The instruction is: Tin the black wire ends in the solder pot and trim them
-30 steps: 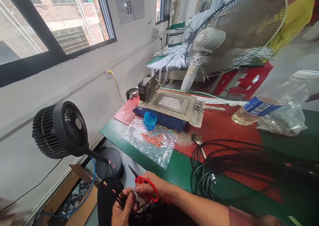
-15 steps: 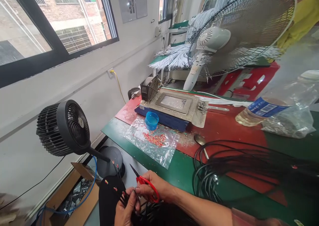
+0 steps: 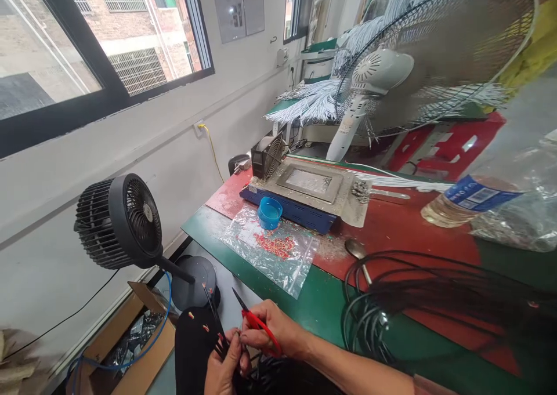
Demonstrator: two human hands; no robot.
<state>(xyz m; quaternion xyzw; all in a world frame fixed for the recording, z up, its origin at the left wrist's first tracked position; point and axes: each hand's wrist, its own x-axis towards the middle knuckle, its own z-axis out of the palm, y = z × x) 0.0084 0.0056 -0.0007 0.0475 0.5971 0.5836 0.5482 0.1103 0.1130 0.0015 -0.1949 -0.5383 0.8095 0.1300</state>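
Note:
Red-handled scissors (image 3: 261, 328) rest in my right hand (image 3: 276, 330), their dark blades pointing up and to the left. My left hand (image 3: 224, 367) grips several thin black cables (image 3: 214, 314) whose ends show short red and yellowish wires. The fingertips of both hands meet at the cables, and what lies between them is too small to make out. More black cable lies over the lap below the hands.
On the table (image 3: 304, 302) are a blue cup (image 3: 270, 213), a plastic bag (image 3: 285, 273) with red bits, a flat heater (image 3: 296, 209), a spoon (image 3: 357, 249), coiled black cables (image 3: 369, 331) and a bottle (image 3: 470, 200). A black fan (image 3: 130, 221) stands left.
The whole view has shifted slightly, so the surroundings sit a little further right. Both hands stay together, with the scissors and cables still held.

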